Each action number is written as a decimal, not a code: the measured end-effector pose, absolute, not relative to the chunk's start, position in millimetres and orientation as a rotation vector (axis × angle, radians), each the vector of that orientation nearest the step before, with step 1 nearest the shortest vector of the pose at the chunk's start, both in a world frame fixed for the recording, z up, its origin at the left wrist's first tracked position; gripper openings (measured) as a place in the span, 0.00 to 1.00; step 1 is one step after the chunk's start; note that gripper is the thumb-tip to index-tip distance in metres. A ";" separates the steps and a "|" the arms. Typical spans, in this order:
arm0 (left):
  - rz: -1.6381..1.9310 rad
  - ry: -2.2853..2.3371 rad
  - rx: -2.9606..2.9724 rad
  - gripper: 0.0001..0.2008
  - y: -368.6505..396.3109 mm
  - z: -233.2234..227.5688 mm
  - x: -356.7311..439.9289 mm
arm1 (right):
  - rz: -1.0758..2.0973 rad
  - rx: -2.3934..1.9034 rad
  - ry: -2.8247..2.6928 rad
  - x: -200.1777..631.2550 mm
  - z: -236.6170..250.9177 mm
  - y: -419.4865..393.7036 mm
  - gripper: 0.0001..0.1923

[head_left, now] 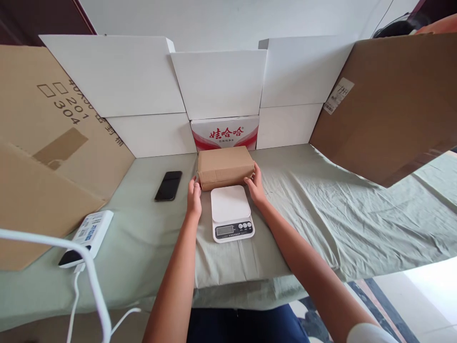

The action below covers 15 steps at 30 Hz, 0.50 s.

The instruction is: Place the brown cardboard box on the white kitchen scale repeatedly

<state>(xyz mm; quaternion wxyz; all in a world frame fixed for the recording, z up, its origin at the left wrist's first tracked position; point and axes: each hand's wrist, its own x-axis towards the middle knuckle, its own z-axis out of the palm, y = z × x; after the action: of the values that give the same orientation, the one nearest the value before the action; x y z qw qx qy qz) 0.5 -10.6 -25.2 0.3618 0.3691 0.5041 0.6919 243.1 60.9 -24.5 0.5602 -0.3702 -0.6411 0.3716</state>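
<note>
A small brown cardboard box [225,164] rests between my two hands, just behind a white kitchen scale [230,204]. My left hand [194,197] presses against the box's left side near its front corner. On the opposite side, my right hand [255,186] grips the right front corner, thumb on the front face and fingers along the side. The scale's weighing plate is bare, and its display and buttons face me. Whether the box's underside touches the cloth all along cannot be made out.
A black smartphone [168,186] lies left of my left hand. Farther left is a white power bank-like device [87,238] with a white cable. White boxes [219,85] and a red-and-white carton [225,133] line the back. Large cardboard panels [385,105] flank the green cloth [321,205].
</note>
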 end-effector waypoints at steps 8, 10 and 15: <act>1.777 1.275 0.892 0.36 -11.2 -23.3 0.1 | 0.921 -0.888 -1.400 239.2 -15.0 56.8 0.41; 1.778 1.265 0.896 0.36 -10.7 -23.8 0.2 | 0.927 -0.882 -1.401 239.1 -15.0 57.3 0.39; 1.789 1.257 0.921 0.37 -10.2 -23.5 0.7 | 0.928 -0.878 -1.426 240.2 -13.7 57.8 0.38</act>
<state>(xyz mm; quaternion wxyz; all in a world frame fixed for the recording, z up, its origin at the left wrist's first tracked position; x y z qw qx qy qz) 0.7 -10.2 -23.5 0.3751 0.3597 0.4912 0.6991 240.2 57.8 -13.7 0.5758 -0.3749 -0.6088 0.3965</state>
